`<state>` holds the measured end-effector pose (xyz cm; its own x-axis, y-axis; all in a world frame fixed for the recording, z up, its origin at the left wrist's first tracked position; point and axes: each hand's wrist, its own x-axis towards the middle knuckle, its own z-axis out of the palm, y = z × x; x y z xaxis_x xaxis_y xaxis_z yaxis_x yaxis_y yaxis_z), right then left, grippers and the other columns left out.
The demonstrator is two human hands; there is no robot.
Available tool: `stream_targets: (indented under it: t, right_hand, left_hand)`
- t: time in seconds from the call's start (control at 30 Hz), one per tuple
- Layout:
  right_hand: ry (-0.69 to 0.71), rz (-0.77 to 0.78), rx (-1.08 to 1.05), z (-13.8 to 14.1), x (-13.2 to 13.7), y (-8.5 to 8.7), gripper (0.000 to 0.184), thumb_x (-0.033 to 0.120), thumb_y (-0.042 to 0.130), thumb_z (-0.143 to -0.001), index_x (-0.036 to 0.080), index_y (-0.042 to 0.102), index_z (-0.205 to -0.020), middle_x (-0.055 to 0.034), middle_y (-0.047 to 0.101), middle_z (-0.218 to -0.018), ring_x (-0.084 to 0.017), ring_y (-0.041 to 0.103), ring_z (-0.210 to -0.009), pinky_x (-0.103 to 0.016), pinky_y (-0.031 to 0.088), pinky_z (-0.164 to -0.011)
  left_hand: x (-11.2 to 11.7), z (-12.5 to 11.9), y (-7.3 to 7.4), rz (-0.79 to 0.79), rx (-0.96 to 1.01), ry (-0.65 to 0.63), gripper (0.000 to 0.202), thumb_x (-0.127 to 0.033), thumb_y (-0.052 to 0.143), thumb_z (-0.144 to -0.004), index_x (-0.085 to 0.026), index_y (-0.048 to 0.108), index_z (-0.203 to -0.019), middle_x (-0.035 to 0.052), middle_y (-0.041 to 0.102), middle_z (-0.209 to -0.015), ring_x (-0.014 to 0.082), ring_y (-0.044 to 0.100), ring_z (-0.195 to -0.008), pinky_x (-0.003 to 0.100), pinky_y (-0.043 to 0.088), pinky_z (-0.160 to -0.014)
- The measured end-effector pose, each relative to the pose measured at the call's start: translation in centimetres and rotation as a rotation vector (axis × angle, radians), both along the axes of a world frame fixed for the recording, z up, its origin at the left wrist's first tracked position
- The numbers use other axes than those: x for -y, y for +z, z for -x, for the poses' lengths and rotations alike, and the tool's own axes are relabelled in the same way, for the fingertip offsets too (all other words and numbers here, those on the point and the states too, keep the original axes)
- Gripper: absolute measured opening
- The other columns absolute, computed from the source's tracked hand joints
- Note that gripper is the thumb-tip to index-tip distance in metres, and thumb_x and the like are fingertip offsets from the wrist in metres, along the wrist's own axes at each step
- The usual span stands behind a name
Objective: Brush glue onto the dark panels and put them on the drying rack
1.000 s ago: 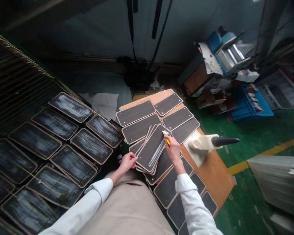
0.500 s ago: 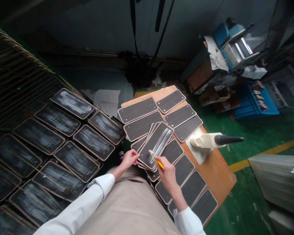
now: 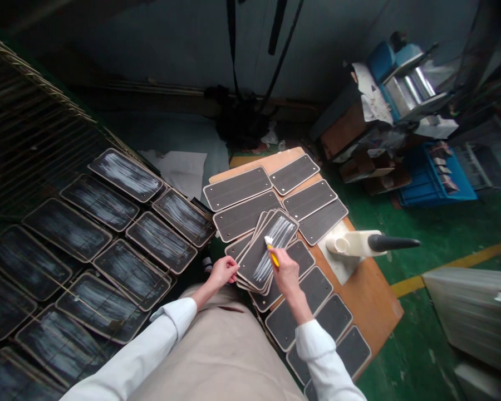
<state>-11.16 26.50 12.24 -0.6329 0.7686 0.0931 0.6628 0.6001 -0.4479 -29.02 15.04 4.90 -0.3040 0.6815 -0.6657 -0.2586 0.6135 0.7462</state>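
My right hand (image 3: 287, 273) grips a small brush (image 3: 272, 254) with a yellow handle. Its white tip touches the top dark panel (image 3: 254, 253), a rounded rectangle with a pale edge and small holes near its ends. White streaks cover part of that panel's face. Several like panels lie fanned out beneath it. My left hand (image 3: 224, 271) pinches the stack's near-left corner with closed fingers. More unstreaked dark panels (image 3: 237, 188) lie around the stack on the wooden board (image 3: 369, 278). A cream bottle with a black nozzle (image 3: 354, 243) is on the board's right side.
At left, a wire rack (image 3: 69, 292) bears several panels with whitish streaks. White paper (image 3: 186, 170) lies behind the board. Farther right are a machine with metal rollers (image 3: 411, 89), a blue crate (image 3: 434, 192) and a pale stack of sheets (image 3: 471, 312) on the green floor.
The brush has moved up along the top panel, away from me, with my right hand. More white streaks show at the panel's near end. My left hand stays at the corner.
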Motion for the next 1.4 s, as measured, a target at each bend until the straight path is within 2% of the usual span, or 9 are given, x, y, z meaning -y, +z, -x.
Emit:
stream_targets:
  t: [0.17, 0.3, 0.47, 0.57, 0.8, 0.97, 1.17, 1.27, 1.4]
  right_hand:
    - [0.137, 0.264, -0.031, -1.2, 7.4, 2.2, 0.021, 0.026, 0.042, -0.1, 0.025, 0.062, -0.106, -0.0044, 0.065, -0.092, -0.019, 0.064, -0.078, -0.025, 0.047, -0.068]
    - [0.029, 0.215, -0.138, -0.2, 3.1, 3.2, 0.022, 0.029, 0.043, -0.099, 0.025, 0.063, -0.108, -0.0046, 0.066, -0.099, -0.019, 0.065, -0.086, -0.026, 0.048, -0.075]
    - [-0.139, -0.018, -0.114, 1.9, -4.7, 1.8, 0.026, 0.033, 0.043, -0.099, 0.023, 0.064, -0.112, -0.0081, 0.066, -0.099, -0.022, 0.064, -0.087, -0.029, 0.048, -0.075]
    - [-0.074, 0.012, -0.068, 2.2, -3.0, 0.9, 0.025, 0.031, 0.043, -0.099, 0.023, 0.064, -0.112, -0.0078, 0.066, -0.097, -0.021, 0.065, -0.085, -0.027, 0.048, -0.072]
    - [0.106, 0.357, -0.104, 0.5, 7.7, 2.1, 0.022, 0.03, 0.043, -0.099, 0.025, 0.064, -0.106, -0.0048, 0.067, -0.095, -0.02, 0.065, -0.084, -0.027, 0.049, -0.074]
    - [-0.046, 0.442, -0.21, 0.2, 3.3, 1.9, 0.026, 0.042, 0.049, -0.097, 0.023, 0.067, -0.098, -0.0032, 0.069, -0.088, -0.019, 0.066, -0.073, -0.026, 0.05, -0.067]
    - [-0.219, 0.069, -0.227, -0.3, -5.6, 0.8, 0.03, 0.043, 0.046, -0.097, 0.022, 0.066, -0.103, -0.0069, 0.068, -0.1, -0.023, 0.064, -0.09, -0.031, 0.049, -0.079]
    - [-0.175, 0.025, -0.148, -0.6, -4.7, 0.8, 0.027, 0.038, 0.044, -0.098, 0.022, 0.065, -0.107, -0.0072, 0.067, -0.104, -0.022, 0.064, -0.092, -0.031, 0.048, -0.079]
    - [-0.041, 0.224, -0.094, -1.7, 1.6, 1.7, 0.023, 0.032, 0.044, -0.099, 0.024, 0.064, -0.107, -0.0047, 0.067, -0.102, -0.02, 0.065, -0.086, -0.028, 0.048, -0.074]
  left_hand:
    - [-0.1, 0.2, 0.5, 0.005, 0.014, 0.0, 0.019, -0.023, 0.067, -0.077, -0.016, 0.051, -0.069, -0.0041, 0.057, -0.046, 0.0112, 0.059, -0.039, 0.017, 0.044, -0.037]
    - [-0.1, 0.2, 0.6, 0.004, 0.014, -0.009, 0.018, -0.023, 0.067, -0.077, -0.016, 0.052, -0.07, -0.0034, 0.058, -0.047, 0.0121, 0.061, -0.041, 0.018, 0.045, -0.038]
    - [0.0, 0.3, 0.7, 0.006, 0.018, -0.016, 0.018, -0.024, 0.068, -0.077, -0.016, 0.053, -0.071, -0.0031, 0.059, -0.047, 0.012, 0.061, -0.042, 0.017, 0.045, -0.038]
    - [0.0, 0.3, 0.8, 0.001, 0.032, -0.01, 0.015, -0.02, 0.065, -0.079, -0.015, 0.053, -0.072, -0.0032, 0.059, -0.047, 0.0109, 0.06, -0.041, 0.017, 0.045, -0.038]
    - [0.0, 0.7, 0.5, -0.019, 0.088, 0.006, 0.011, -0.019, 0.066, -0.078, -0.014, 0.056, -0.075, -0.0026, 0.061, -0.05, 0.0104, 0.061, -0.043, 0.016, 0.047, -0.04]
    - [0.0, 0.8, 0.6, -0.021, 0.089, -0.005, 0.015, -0.022, 0.069, -0.076, -0.014, 0.057, -0.077, -0.0023, 0.061, -0.052, 0.011, 0.062, -0.044, 0.017, 0.046, -0.04]
    - [-0.1, 0.7, 0.6, -0.022, 0.071, -0.019, 0.016, -0.022, 0.069, -0.075, -0.015, 0.056, -0.076, -0.0025, 0.06, -0.05, 0.0118, 0.061, -0.043, 0.018, 0.046, -0.04]
    - [-0.2, 0.7, 0.6, -0.025, 0.072, -0.03, 0.012, -0.02, 0.067, -0.075, -0.015, 0.056, -0.078, -0.002, 0.061, -0.052, 0.0122, 0.062, -0.045, 0.019, 0.047, -0.041]
    - [-0.3, 0.7, 0.3, -0.035, 0.081, -0.049, 0.012, -0.019, 0.065, -0.073, -0.015, 0.055, -0.078, -0.0028, 0.06, -0.051, 0.0123, 0.06, -0.043, 0.02, 0.045, -0.04]
